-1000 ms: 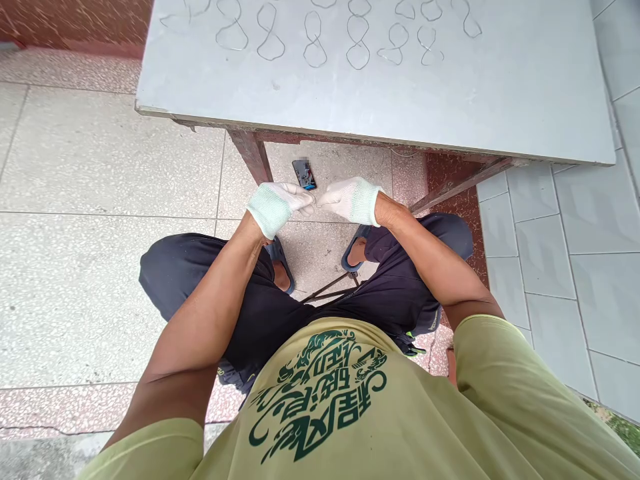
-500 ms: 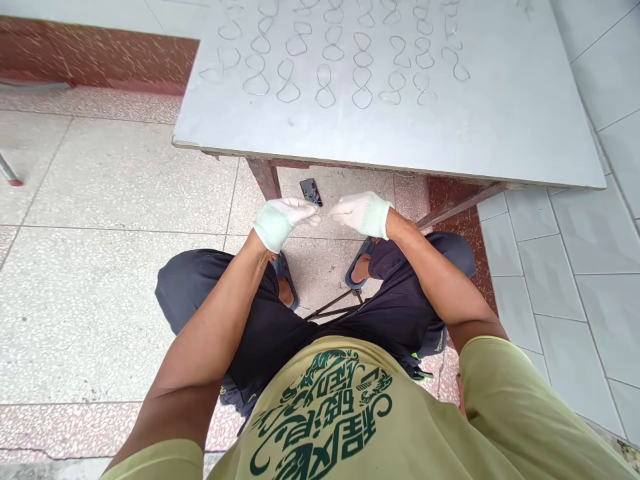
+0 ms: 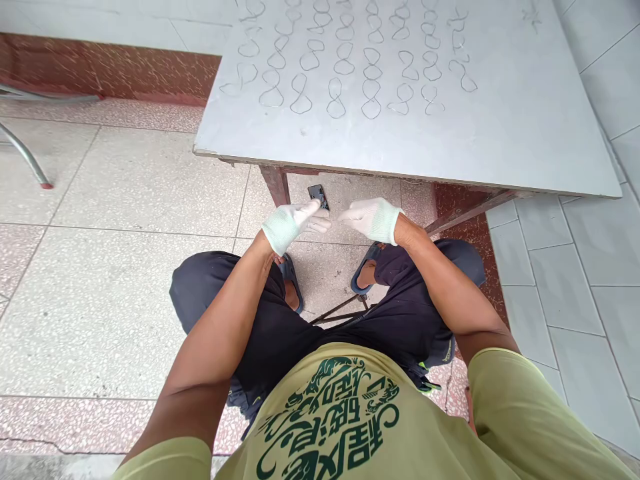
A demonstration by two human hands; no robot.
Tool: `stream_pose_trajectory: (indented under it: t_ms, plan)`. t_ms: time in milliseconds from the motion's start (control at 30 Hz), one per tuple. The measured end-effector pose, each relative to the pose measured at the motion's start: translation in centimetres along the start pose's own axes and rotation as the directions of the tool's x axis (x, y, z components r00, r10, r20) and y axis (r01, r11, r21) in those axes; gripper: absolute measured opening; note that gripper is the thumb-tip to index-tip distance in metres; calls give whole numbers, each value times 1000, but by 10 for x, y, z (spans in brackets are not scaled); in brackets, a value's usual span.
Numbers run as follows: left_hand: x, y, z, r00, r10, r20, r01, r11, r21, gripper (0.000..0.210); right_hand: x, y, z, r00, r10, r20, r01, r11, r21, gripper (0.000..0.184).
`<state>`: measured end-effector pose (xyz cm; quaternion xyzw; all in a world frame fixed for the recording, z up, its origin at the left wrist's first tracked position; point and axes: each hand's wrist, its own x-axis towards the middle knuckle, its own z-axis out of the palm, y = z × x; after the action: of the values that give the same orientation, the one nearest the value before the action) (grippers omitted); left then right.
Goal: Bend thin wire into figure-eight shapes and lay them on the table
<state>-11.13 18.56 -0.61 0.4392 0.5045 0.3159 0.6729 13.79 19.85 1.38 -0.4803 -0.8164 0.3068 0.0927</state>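
My left hand [image 3: 303, 220], in a white glove with a pale green cuff, is held out over the floor just before the table edge. Its thumb and fingers come together, and whatever they may pinch is too fine to make out. Facing it across a small gap is my right hand [image 3: 370, 219], gloved the same way. Its fingers are pressed together, pointing at the left hand; anything in them is hidden or too thin to see. On the table lie rows of thin wires bent into figure-eights, such as one wire figure-eight [image 3: 343, 99] near the front.
The white tabletop [image 3: 500, 140] stands ahead, its front edge beyond my hands. A small bundle of wire [image 3: 531, 19] lies at its far right. Below, a dark phone-like object [image 3: 317, 194] is on the floor. A metal chair leg [image 3: 30, 159] stands at left, and a tiled wall [image 3: 565, 260] at right.
My hands have drawn slightly apart, widening the gap between them. The view has shifted a little, so the table and floor sit lower and further right.
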Motion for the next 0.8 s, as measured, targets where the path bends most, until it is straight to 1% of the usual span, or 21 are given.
stream_pose_trajectory:
  t_ms: [100,167,267,400,533,600,700,800]
  plan:
    - [1,1,-2,1000,23,13,-24,996,91,62,-2,4,2,1000,-23,2,23,1000,20,27]
    - [2,0,-2,1000,28,6,-28,990,135,55,-2,5,4,999,-29,29,29,1000,8,28]
    - [3,-1,-2,999,41,-34,-35,985,171,47,-1,2,5,995,-31,92,41,993,-111,29]
    - [-1,-2,-2,992,81,-93,-64,984,169,41,-1,-9,-2,990,-46,135,76,972,-223,34]
    - [-6,-2,-2,982,119,-145,-103,988,114,41,-4,-18,-9,985,-62,162,115,932,-343,43]
    - [-5,-2,-2,984,105,-141,-93,992,88,43,-4,-18,-9,990,-47,131,89,938,-336,42]
    - [0,-4,-4,992,44,-114,-36,997,68,44,-1,-14,-4,996,-12,90,39,950,-309,37]
    - [5,-6,-7,995,5,-95,4,995,99,43,0,-12,0,994,-29,104,57,957,-283,41]
